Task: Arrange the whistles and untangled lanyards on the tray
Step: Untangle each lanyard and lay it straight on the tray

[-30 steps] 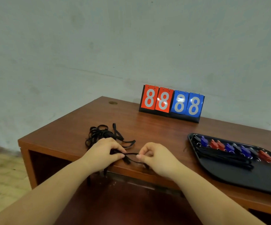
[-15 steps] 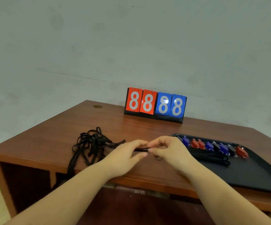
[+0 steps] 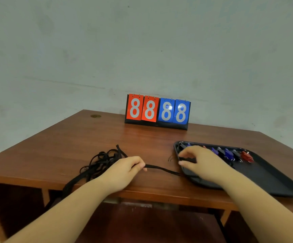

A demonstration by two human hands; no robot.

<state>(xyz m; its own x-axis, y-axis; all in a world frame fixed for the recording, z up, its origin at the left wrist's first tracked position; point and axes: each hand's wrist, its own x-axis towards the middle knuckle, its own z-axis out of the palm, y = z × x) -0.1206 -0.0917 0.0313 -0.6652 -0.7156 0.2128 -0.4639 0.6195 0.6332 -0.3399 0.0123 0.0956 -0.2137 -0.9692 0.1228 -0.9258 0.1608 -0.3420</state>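
Head view — our left hand [image 3: 124,170] pinches a black lanyard [image 3: 161,168] stretched left-to-right toward the black tray [image 3: 273,178], where our right hand [image 3: 199,161] pinches its other end

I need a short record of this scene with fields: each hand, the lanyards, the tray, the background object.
left hand: pinches a black lanyard
right hand: over the tray's left end, holding the lanyard's other end
pile of lanyards: tangled, on the desk
tray: black, holds a row of whistles
scoreboard: reads 8888
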